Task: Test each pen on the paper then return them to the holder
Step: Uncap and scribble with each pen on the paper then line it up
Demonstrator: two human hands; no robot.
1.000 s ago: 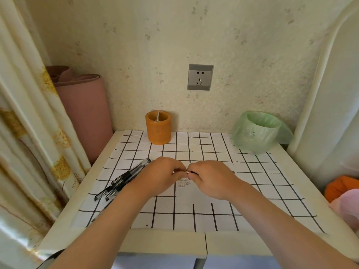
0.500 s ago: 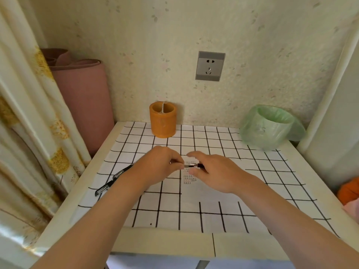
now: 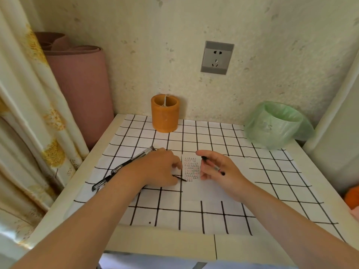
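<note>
An orange cylindrical pen holder [image 3: 165, 115] stands at the back of the table against the wall. A small white paper [image 3: 194, 191] with rows of scribbles lies mid-table on the gridded cloth [image 3: 213, 136]. My left hand [image 3: 159, 167] grips a black pen [image 3: 180, 179], whose tip rests at the lower left of the scribbles. Just right of the scribbles, my right hand [image 3: 219, 169] pinches a short clear cap with black ends [image 3: 213, 166]. Several more black pens [image 3: 124, 166] lie loose on the cloth, partly hidden under my left forearm.
A small bin lined with a green bag [image 3: 275, 123] sits at the back right corner. A rolled pink mat [image 3: 81, 90] leans left of the table, next to a patterned curtain [image 3: 29, 113]. A wall socket [image 3: 217, 57] is above. Something orange [image 3: 352, 197] lies at the right edge.
My hands were together at mid-table and have pulled apart. The cap stayed in my right hand, and my left hand lowered the pen tip onto the paper.
</note>
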